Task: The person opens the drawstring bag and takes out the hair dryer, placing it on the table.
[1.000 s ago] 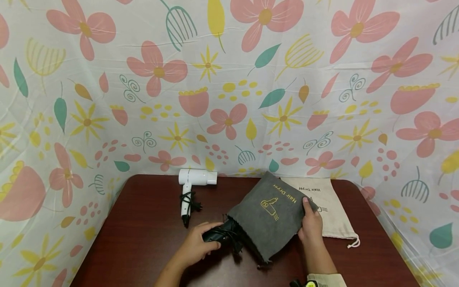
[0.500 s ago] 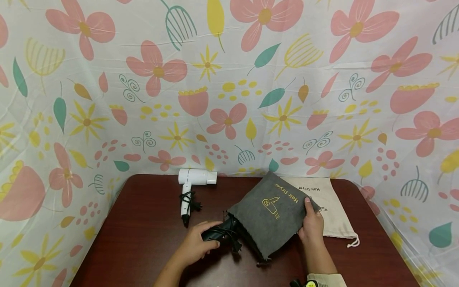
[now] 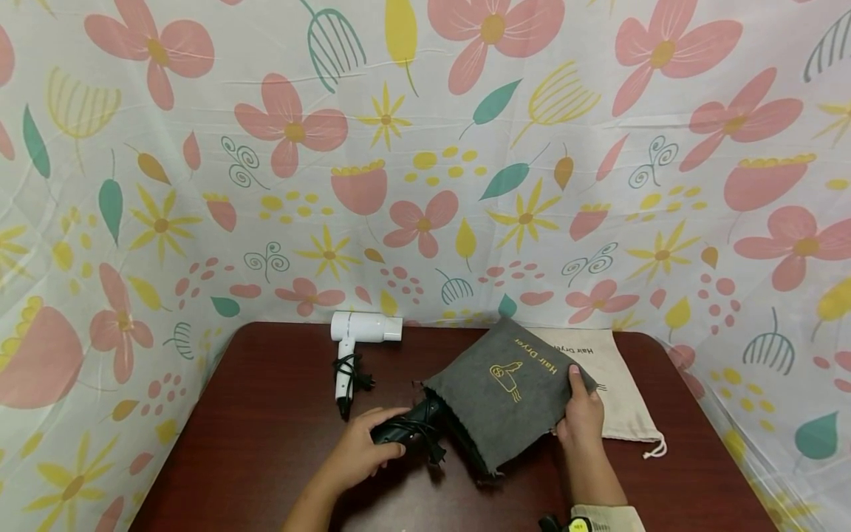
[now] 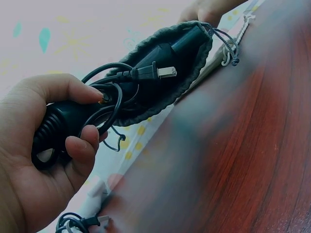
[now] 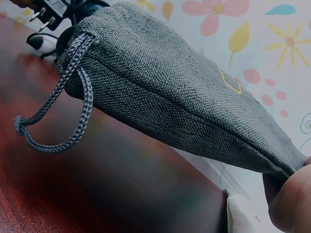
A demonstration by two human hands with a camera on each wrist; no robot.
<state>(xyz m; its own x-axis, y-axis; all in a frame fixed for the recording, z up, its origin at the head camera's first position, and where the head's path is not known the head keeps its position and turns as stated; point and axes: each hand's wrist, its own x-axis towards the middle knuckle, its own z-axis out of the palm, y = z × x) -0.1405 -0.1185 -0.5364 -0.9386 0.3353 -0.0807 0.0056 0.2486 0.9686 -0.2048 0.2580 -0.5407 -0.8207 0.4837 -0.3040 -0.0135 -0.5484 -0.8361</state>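
My left hand [image 3: 359, 451] grips the handle of a black hair dryer [image 4: 58, 119], its cord and two-prong plug [image 4: 146, 73] wrapped about it. The dryer's head lies inside the mouth of a grey drawstring bag [image 3: 499, 399] printed "Hair Dryer" in gold, while the handle sticks out. At the bag's far right corner my right hand [image 3: 581, 414] pinches the cloth, thumb on top. A looped grey drawstring [image 5: 80, 121] hangs from the mouth in the right wrist view. Both bag and dryer are held up over the table.
A white hair dryer [image 3: 366, 327] with its black cord wound round the handle lies at the back left of the dark red table [image 3: 266, 414]. Partly under the grey bag, a cream drawstring bag [image 3: 621, 391] lies at the back right. A flowered cloth [image 3: 425, 148] hangs behind.
The grey bag has shifted slightly right with my right hand. My left hand and the black hair dryer's handle have moved a little left.
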